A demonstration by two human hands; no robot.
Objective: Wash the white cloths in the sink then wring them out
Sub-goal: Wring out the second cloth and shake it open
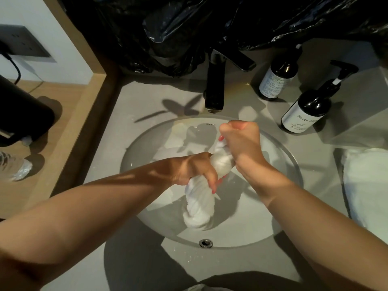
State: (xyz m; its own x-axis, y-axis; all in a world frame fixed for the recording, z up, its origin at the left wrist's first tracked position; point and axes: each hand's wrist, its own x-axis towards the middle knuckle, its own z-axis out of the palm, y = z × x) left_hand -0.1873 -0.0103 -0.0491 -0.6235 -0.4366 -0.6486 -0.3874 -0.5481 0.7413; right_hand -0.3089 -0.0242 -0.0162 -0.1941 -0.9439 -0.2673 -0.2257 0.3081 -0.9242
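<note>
White and twisted into a tight rope, the cloth (199, 203) is held over the sink (291, 164) by both hands. The left hand (194, 169) has its fingers curled hard round the middle of the twist. The right hand (241, 141) is a closed fist round the upper end, just beyond the left. The lower end of the cloth hangs free in a coil over the near side of the basin; whether it touches the basin cannot be told. A black tap (214, 85) stands behind the sink on the grey surface (147, 97). To its right stand a capped bottle (275, 78) and a pump bottle (306, 110), near each other. A second cloth (367, 185), also white, lies on the surface right of the sink. A black plastic bag (189, 28) hangs behind the tap.
</note>
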